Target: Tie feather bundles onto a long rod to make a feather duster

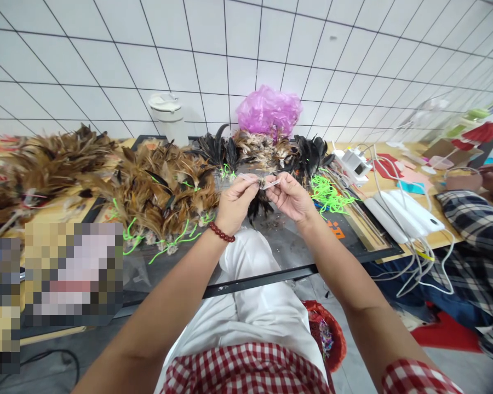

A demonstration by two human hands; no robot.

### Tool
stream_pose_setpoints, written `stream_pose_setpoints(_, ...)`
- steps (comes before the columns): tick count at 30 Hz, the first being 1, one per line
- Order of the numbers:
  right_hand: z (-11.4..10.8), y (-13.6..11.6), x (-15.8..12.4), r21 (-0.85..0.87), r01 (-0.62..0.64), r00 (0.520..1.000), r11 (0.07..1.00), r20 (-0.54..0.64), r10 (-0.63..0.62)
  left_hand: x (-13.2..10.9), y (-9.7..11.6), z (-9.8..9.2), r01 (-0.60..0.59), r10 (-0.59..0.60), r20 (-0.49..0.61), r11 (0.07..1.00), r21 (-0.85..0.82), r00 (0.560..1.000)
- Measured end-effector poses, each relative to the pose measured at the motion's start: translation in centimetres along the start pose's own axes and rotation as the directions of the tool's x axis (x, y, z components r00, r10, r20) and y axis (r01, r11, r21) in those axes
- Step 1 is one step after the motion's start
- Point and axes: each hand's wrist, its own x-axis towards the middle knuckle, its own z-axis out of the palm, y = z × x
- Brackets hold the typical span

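Note:
Both hands meet over the transparent-topped table [279, 235]. My left hand [235, 203], with a dark red bead bracelet [222, 233] at the wrist, is closed on the bound end of a small dark feather bundle [259, 209], which hangs feather-end down. My right hand [291, 198] pinches a thin translucent strip [273, 184] that runs to the bundle's bound end. Left of my hands lies a big pile of brown feather bundles [164, 191] tied with neon green cords. Black feathers [312, 156] and a tangle of green cord [331, 194] lie beyond my right hand.
A pink plastic bag [269, 109] and a lidded white bucket [167, 115] stand against the tiled wall. More brown feathers [61, 158] lie far left. White power banks [406, 213] with cables are at right, beside another person's plaid sleeve [472, 213]. A red basket [332, 339] stands below.

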Motion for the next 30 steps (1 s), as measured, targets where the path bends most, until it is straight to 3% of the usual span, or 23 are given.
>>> stream_pose_setpoints(3, -0.2, 0.1, 0.1, -0.009, 0.044, 0.999, 0.999, 0.027, -0.044, -0.1, 0.1, -0.3, -0.071, 0.065, 0.068, 0.993, 0.097, 0.996)
stream_pose_setpoints(5, -0.8, 0.5, 0.3, -0.010, 0.038, 0.998, 0.999, 0.058, -0.038, -0.2, -0.5, -0.2, -0.007, -0.004, 0.097, 0.994, 0.109, 0.995)
stream_pose_setpoints(8, -2.0, 1.0, 0.7, -0.076, -0.058, 0.996, 0.995, 0.070, 0.064, -0.4, -1.9, -0.2, 0.183, -0.192, 0.139, 0.980, 0.077, 0.971)
stream_pose_setpoints(10, -2.8, 1.4, 0.9, -0.182, -0.164, 0.983, 0.970, 0.053, 0.176, -0.4, -2.5, -0.3, 0.361, -0.365, 0.182, 0.931, 0.057, 0.913)
stream_pose_setpoints(12, -3.2, 1.8, 1.1, -0.306, -0.237, 0.965, 0.922, 0.031, 0.259, -0.2, -2.8, -0.7, 0.531, -0.524, 0.241, 0.847, 0.039, 0.817)
stream_pose_setpoints(14, -3.2, 2.1, 1.1, -0.411, -0.242, 0.963, 0.879, 0.007, 0.268, -0.1, -2.7, -1.1, 0.636, -0.609, 0.292, 0.771, 0.002, 0.737)
stream_pose_setpoints(16, -3.0, 2.2, 1.2, -0.478, -0.202, 0.974, 0.855, -0.006, 0.227, 0.1, -2.6, -1.4, 0.676, -0.629, 0.319, 0.735, -0.053, 0.709)
stream_pose_setpoints(21, -2.7, 1.9, 1.2, -0.551, -0.065, 0.998, 0.832, -0.014, 0.069, 0.4, -2.7, -1.8, 0.656, -0.602, 0.293, 0.742, -0.138, 0.743)
stream_pose_setpoints(27, -3.6, 2.6, 1.5, -0.676, 0.022, 0.998, 0.737, -0.027, -0.055, 0.3, -1.7, -1.3, 0.402, -0.371, 0.198, 0.903, -0.154, 0.907)
stream_pose_setpoints(30, -3.5, 2.7, 1.5, -0.714, 0.024, 0.996, 0.700, -0.042, -0.077, 0.0, -1.4, -1.0, 0.386, -0.358, 0.238, 0.919, -0.082, 0.903)
